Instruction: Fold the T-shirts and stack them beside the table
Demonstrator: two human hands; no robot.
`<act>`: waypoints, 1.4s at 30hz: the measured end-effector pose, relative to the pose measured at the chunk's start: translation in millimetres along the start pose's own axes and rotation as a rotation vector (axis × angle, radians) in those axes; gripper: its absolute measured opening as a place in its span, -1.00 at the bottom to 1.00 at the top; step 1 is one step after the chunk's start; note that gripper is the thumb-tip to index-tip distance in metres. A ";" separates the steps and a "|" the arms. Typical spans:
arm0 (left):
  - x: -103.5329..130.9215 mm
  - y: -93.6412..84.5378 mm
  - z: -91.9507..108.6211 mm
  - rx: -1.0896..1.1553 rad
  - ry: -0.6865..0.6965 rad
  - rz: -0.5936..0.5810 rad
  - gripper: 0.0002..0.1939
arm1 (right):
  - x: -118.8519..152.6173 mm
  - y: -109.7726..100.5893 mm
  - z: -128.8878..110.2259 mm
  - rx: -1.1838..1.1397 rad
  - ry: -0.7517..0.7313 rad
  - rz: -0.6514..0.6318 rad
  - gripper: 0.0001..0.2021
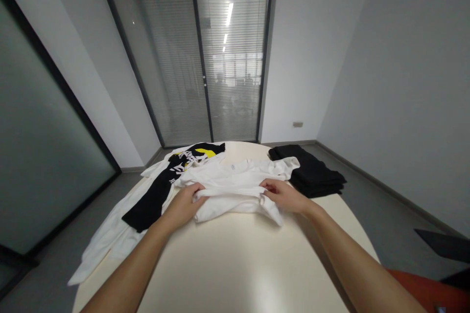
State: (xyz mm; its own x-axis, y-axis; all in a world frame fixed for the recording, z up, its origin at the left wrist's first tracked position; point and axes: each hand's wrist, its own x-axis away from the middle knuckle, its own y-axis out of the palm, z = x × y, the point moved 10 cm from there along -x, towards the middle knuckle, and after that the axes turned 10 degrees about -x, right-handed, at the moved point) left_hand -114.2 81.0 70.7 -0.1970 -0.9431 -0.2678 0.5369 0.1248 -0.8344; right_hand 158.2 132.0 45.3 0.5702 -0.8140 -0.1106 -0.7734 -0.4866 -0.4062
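Note:
A white T-shirt (235, 181) lies across the middle of the table, its neckline at the far side and its near part bunched up in folds. My left hand (189, 200) pinches the cloth at the shirt's left side, thumb and fingers closed on it. On the right side, my right hand (279, 193) is closed on the same shirt, fingers gathered around a fold. Between the two hands the fabric is stretched in a band. The shirt's far right sleeve reaches up against a stack of folded black clothes (312, 171).
To the left, a black garment (154, 200) with white and yellow print lies over white long-sleeved clothing (106, 234). The pale round-edged table (227, 259) fills the foreground. An orange chair (422, 288) stands at the lower right. Glass doors (235, 83) with blinds are behind.

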 end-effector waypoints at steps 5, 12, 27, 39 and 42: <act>-0.5 -5.4 -7.7 0.001 -0.053 0.098 -0.76 | 2.7 -10.5 -14.1 0.084 -0.025 0.077 -0.81; 3.8 -2.3 -41.3 -0.141 -0.213 0.182 -0.75 | 21.9 31.6 -24.6 0.096 0.156 -0.277 -0.42; -3.6 -5.9 -51.3 0.731 -0.270 0.122 -0.35 | 3.9 -58.5 8.1 -0.254 -0.027 0.336 -0.54; 0.9 -19.4 -83.3 0.380 -0.377 0.316 -0.53 | 22.1 -123.4 62.8 -0.708 -0.061 0.892 -0.66; 3.1 -22.5 -82.0 0.444 -0.420 0.326 -0.57 | 19.4 -116.8 53.4 -0.682 -0.026 0.809 -0.69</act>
State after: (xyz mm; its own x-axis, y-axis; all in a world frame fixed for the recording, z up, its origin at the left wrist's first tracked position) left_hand -194.2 100.5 49.1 0.3176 -0.9295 -0.1873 0.8172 0.3686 -0.4432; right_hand 274.4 189.9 42.2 -0.1849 -0.9724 -0.1426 -0.9127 0.1161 0.3918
